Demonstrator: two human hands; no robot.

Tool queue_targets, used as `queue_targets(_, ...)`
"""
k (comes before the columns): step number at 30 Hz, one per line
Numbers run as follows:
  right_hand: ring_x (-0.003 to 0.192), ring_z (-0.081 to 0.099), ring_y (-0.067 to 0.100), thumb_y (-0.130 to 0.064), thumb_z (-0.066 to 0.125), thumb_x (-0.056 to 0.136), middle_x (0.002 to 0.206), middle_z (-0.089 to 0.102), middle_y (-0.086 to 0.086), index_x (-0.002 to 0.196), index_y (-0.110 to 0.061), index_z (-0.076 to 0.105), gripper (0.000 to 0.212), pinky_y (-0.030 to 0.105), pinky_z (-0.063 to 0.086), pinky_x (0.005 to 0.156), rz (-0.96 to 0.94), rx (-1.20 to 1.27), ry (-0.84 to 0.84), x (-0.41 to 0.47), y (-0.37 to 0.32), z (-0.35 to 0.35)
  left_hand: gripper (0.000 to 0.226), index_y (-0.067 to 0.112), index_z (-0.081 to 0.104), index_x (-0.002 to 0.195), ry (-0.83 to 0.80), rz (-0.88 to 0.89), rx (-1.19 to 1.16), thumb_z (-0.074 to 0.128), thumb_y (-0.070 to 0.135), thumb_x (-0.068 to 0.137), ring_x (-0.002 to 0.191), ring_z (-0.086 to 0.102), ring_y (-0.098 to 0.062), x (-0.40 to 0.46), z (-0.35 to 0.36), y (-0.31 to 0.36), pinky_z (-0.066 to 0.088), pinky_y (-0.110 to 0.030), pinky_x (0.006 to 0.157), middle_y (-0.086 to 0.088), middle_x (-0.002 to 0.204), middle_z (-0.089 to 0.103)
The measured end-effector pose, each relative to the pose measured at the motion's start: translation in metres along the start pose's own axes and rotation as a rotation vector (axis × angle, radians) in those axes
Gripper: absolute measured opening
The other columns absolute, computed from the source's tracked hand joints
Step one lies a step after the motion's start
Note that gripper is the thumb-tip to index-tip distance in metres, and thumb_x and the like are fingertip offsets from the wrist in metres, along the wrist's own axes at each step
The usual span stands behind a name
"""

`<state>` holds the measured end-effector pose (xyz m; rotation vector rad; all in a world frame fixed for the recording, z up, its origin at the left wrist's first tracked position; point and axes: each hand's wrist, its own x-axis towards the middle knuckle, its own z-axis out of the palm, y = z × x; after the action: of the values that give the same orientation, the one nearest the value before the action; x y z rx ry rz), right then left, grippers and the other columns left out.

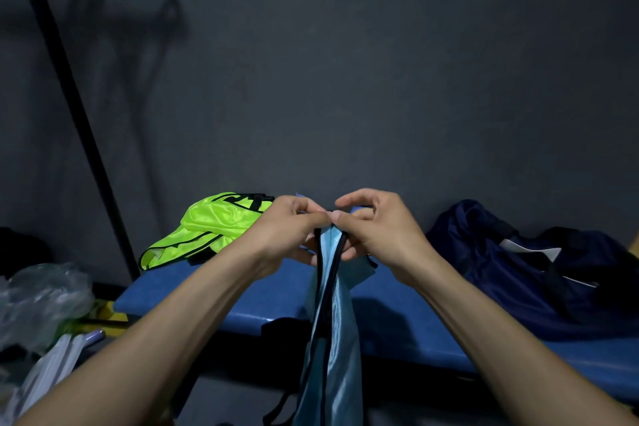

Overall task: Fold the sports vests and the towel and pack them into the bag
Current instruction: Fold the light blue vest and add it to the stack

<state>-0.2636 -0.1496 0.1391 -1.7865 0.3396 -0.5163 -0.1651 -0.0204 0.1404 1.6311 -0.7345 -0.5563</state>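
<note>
A vest (207,228) lies left on the bench (242,301), bag (539,273) right.

Both hands raised over the blue bench (242,308); left hand (290,232) and right hand (373,228) pinch the top of a light-blue sports vest (332,339) (black-trimmed edges bunched together), thumbs nearly touching; vest hangs straight down past the bench's front edge; neon-yellow vest (204,228) lies crumpled at the bench's far left, against the grey wall (345,79); navy bag (532,270) sits on the bench at right, slumped; clear plastic bags (41,297) lower left; black pole (74,114) leans against the wall.
</note>
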Motion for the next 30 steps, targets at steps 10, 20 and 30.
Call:
queue_targets(10,0.068,0.064,0.009,-0.045,0.086,0.075,0.077,0.071,-0.004,0.105,-0.029,0.068,0.038,0.029,0.055,0.065,-0.287,-0.643,0.067,-0.004,-0.003,-0.021,0.032,-0.006,0.062,0.123,-0.218,-0.120,-0.445,0.043,0.007,0.101,0.091,0.073,-0.035,-0.009,-0.005,0.002,0.062,-0.044,0.086,-0.025,0.106,0.072)
queue_targets(20,0.078,0.058,0.020,0.003,0.066,0.093,0.084,0.065,0.010,0.115,-0.018,0.071,0.031,0.029,0.047,0.074,-0.311,-0.365,-0.354,-0.011,-0.040,-0.085,0.013,0.017,0.073,0.100,-0.008,0.410,0.169,0.068,0.006,0.095,0.074,0.064,-0.018,-0.015,-0.037,-0.036,0.056,-0.038,0.060,-0.005,0.083,0.071)
queue_targets(30,0.086,0.062,0.022,0.012,0.054,0.094,0.096,0.066,0.022,0.119,-0.020,0.069,0.043,0.041,0.047,0.084,-0.342,-0.369,-0.429,0.000,-0.062,-0.080,0.031,0.024,0.066,0.101,-0.018,0.687,0.241,0.087,0.030,0.079,0.086,0.064,-0.021,-0.033,0.010,-0.025,0.053,-0.034,0.075,0.007,0.093,0.067)
